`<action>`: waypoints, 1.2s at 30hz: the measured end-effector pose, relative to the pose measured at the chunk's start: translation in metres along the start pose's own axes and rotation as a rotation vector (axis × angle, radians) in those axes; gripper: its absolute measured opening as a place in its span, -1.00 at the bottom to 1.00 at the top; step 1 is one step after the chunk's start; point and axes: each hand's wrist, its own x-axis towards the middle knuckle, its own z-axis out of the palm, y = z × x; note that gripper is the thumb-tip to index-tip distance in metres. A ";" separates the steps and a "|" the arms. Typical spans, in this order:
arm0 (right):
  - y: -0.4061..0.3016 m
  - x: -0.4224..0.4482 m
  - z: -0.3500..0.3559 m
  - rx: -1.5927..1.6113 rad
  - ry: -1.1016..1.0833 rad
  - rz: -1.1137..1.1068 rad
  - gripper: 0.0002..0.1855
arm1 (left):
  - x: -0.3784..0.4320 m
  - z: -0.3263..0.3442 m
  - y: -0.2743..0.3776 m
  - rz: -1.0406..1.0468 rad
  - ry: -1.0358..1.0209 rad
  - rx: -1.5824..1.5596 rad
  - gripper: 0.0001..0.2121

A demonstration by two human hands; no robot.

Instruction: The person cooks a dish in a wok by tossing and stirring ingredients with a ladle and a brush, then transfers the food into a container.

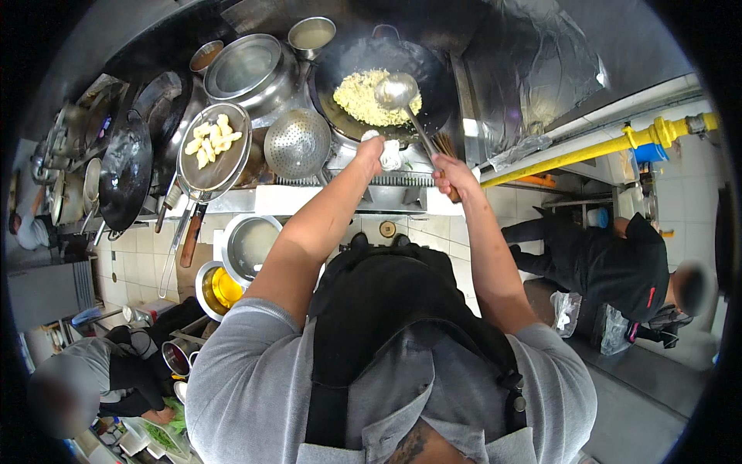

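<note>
A black wok [429, 61] sits on the range in front of me, with yellowish fried rice [356, 98] spread over its bottom and haze above it. My left hand [371, 153] grips a folded white cloth [392, 155] against the wok's near rim; any handle beneath is hidden. In my right hand [455, 174] is the handle of a metal ladle [397, 91], whose bowl rests over the rice, rounded underside up. A bamboo wok brush [444, 142] lies beside the ladle handle, partly behind my right hand.
Left of the wok are a perforated skimmer [297, 144], a strainer [200, 174] bearing pale food pieces, and a lidded pot [243, 66]. Below stand pots of cloudy liquid [255, 240] and yellow oil [223, 287]. A yellow pipe [579, 153] runs right. Co-workers stand at both sides.
</note>
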 end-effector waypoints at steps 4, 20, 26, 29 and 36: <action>-0.010 0.002 0.030 -0.844 0.317 -0.365 -0.46 | -0.016 0.011 -0.010 -0.059 0.046 -0.010 -0.76; -0.053 0.044 0.031 -0.443 -0.113 -0.156 -0.72 | 0.012 -0.013 -0.003 0.068 0.069 0.073 -0.81; -0.065 0.049 -0.007 -0.460 0.200 -0.340 -0.69 | -0.010 0.003 -0.005 0.117 0.162 0.125 -0.81; -0.074 0.055 -0.030 -0.263 0.059 -0.190 -0.70 | -0.019 0.005 -0.002 0.089 0.105 0.088 -0.81; -0.079 0.024 -0.065 -0.560 -0.098 -0.178 -0.72 | -0.022 -0.010 0.003 0.126 0.141 0.095 -0.80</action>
